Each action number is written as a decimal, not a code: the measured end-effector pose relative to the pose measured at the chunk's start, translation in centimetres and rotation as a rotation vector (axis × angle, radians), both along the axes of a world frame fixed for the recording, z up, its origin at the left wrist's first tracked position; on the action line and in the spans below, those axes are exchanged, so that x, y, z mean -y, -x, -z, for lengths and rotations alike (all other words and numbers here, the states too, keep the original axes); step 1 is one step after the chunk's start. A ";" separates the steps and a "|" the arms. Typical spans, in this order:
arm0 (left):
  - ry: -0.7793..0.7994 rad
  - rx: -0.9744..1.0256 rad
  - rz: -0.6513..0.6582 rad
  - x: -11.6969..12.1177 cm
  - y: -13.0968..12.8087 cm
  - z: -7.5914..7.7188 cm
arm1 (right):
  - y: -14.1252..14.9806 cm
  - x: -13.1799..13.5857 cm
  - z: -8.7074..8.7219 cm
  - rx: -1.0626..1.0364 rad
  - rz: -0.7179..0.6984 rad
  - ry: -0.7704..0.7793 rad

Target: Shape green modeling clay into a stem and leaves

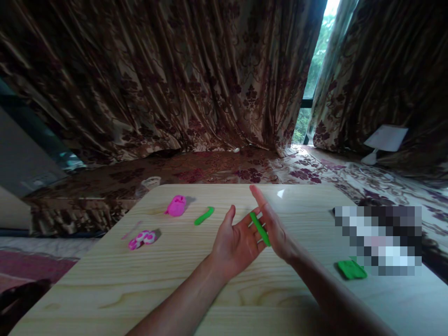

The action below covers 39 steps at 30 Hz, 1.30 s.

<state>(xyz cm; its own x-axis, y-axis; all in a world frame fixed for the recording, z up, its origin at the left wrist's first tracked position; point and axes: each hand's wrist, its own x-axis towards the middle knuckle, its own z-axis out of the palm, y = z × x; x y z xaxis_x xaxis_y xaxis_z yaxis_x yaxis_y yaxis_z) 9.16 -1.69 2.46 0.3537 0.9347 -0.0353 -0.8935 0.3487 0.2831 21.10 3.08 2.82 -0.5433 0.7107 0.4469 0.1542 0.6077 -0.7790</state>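
Note:
My left hand [235, 242] is palm up above the light wooden table [105, 289], fingers stretched out. My right hand [273, 223] lies flat over its fingers, palm down. Between the two palms sits a thin green clay roll [259, 228], pressed from both sides. A second green clay roll [204, 216] lies on the table just left of my hands. Further left are a pink clay lump [176, 206] and a pink-and-white clay piece [142, 239].
A flat green clay slab [352, 269] lies at the right, beside a blurred-out patch. A thin pale stick [131, 230] rests near the pink-and-white piece. Patterned curtains [175, 79] hang behind, over a patterned carpet [315, 170].

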 end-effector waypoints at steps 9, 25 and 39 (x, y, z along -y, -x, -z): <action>-0.077 -0.028 0.018 0.3 0.3 -1.0 | 1.1 0.7 -0.2 0.320 0.062 -0.447; 0.013 -0.033 -0.081 0.1 1.5 -1.4 | -0.1 -0.7 0.0 0.363 0.128 -0.512; -0.009 -0.044 -0.071 0.5 1.9 -2.1 | 0.7 0.1 0.3 0.486 0.079 -0.605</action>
<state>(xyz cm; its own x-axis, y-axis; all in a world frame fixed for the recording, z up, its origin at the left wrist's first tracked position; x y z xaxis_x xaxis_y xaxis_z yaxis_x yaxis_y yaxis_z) 7.31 -2.18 4.52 0.2849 0.9577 -0.0407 -0.9026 0.2823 0.3250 20.45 2.93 2.52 -0.7355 0.4636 0.4941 0.4536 0.8786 -0.1492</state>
